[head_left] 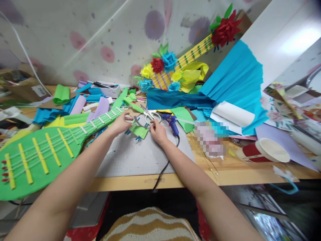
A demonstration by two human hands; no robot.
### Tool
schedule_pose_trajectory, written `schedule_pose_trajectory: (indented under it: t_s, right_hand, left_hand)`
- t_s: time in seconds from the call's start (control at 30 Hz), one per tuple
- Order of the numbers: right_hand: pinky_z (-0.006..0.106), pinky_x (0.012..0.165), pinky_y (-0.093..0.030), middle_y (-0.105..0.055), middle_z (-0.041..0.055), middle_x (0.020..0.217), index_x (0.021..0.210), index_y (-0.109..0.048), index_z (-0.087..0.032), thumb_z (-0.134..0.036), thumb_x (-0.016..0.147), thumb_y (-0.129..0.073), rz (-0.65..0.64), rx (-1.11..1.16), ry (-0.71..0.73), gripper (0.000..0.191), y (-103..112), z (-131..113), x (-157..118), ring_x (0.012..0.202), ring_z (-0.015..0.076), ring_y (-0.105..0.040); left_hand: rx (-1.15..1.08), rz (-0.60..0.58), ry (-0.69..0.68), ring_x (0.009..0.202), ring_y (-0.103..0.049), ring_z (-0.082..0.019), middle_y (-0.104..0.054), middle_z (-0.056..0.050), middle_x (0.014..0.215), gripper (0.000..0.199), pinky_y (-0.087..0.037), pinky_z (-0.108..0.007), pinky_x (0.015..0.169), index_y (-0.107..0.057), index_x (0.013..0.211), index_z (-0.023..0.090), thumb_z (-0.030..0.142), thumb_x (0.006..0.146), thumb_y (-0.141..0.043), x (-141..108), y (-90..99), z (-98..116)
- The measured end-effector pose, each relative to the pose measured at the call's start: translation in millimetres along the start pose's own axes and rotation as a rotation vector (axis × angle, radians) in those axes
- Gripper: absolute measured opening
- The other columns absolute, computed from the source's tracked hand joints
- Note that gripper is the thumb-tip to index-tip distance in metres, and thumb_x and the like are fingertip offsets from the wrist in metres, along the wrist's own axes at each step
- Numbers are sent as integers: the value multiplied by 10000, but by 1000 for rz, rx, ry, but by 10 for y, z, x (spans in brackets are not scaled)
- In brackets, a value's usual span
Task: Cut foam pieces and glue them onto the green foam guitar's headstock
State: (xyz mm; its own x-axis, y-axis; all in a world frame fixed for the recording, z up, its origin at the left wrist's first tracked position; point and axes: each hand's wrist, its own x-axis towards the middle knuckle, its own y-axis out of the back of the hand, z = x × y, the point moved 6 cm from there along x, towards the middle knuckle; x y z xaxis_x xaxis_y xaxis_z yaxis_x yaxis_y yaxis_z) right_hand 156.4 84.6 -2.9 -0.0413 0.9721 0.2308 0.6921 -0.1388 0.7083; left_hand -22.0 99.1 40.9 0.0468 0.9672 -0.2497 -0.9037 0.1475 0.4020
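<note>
My left hand point(122, 124) is at the neck end of a green paper-covered guitar point(42, 154), its fingers apart beside a green piece point(140, 131) with small blue sticks. White-handled scissors point(152, 115) lie just behind my right hand point(157, 131). That hand is closed near the right edge of the green piece; what its fingertips hold, if anything, is too small to tell. A blue glue gun point(172, 124) lies to the right of it, its black cord running down over the grey mat point(140, 164).
Behind are a flower-covered yellow guitar point(195, 50) and blue crepe paper point(238, 83). Coloured paper rolls point(77, 104) and a white box point(110, 90) fill the back left. A paper cup point(263, 151) stands on the right, past a blurred packet point(210, 139).
</note>
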Motion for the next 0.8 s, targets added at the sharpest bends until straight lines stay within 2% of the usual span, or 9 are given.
schedule_pose_trajectory:
  t_s: [0.13, 0.27, 0.33, 0.4, 0.5, 0.67, 0.8]
  right_hand:
    - [251, 637, -378, -628, 10, 768, 1046, -493, -187, -240, 804, -395, 10, 0, -45, 267, 25, 18, -4, 691, 161, -571]
    - [245, 597, -349, -622, -3, 713, 1037, -515, -204, -285, 817, -406, -18, -34, -70, 258, 14, 9, -14, 653, 161, -561]
    - [240, 578, -331, -617, -6, 684, 1003, -541, -216, -338, 826, -411, -38, -52, -82, 252, -3, 8, -18, 640, 159, -556]
    - [236, 567, -318, -614, -8, 668, 967, -562, -222, -387, 827, -421, -49, -65, -83, 259, -19, 7, -19, 631, 155, -551]
    - [227, 558, -305, -609, -11, 650, 909, -583, -225, -423, 820, -437, -40, -84, -73, 262, -33, 8, -18, 623, 145, -543]
    - [213, 540, -292, -587, -27, 611, 816, -591, -222, -449, 804, -459, -41, -44, -69, 263, -50, 9, -31, 590, 120, -523]
    - [208, 531, -286, -559, -40, 584, 846, -586, -217, -464, 803, -444, -35, 40, -89, 288, -22, 16, -51, 568, 110, -509]
  left_hand:
    - [-42, -92, -31, 854, -623, -175, -595, -145, 1121, 638, -486, -260, 651, -404, 1200, 138, 61, 589, -573, 40, -27, 130]
    - [-49, -53, -81, 926, -606, -197, -599, -154, 1106, 642, -493, -289, 713, -424, 1190, 121, 206, 599, -659, 63, 32, 190]
    - [26, -51, -80, 933, -603, -213, -597, -149, 1111, 694, -496, -299, 702, -418, 1209, 135, 305, 589, -682, 54, 63, 159]
    - [152, -103, -61, 910, -610, -223, -606, -145, 1093, 725, -495, -302, 685, -432, 1208, 142, 364, 570, -693, 37, 56, 97]
    - [327, -169, -38, 872, -621, -221, -628, -139, 1045, 679, -488, -295, 685, -471, 1179, 127, 322, 565, -688, 21, 17, 20]
    - [640, -97, -99, 827, -630, -228, -670, -106, 951, 501, -470, -302, 691, -556, 1075, 158, 205, 582, -637, 63, -5, 85]
    - [695, -96, -172, 810, -632, -212, -683, -65, 921, 426, -458, -286, 680, -571, 1030, 198, 167, 606, -595, 122, -16, 157]
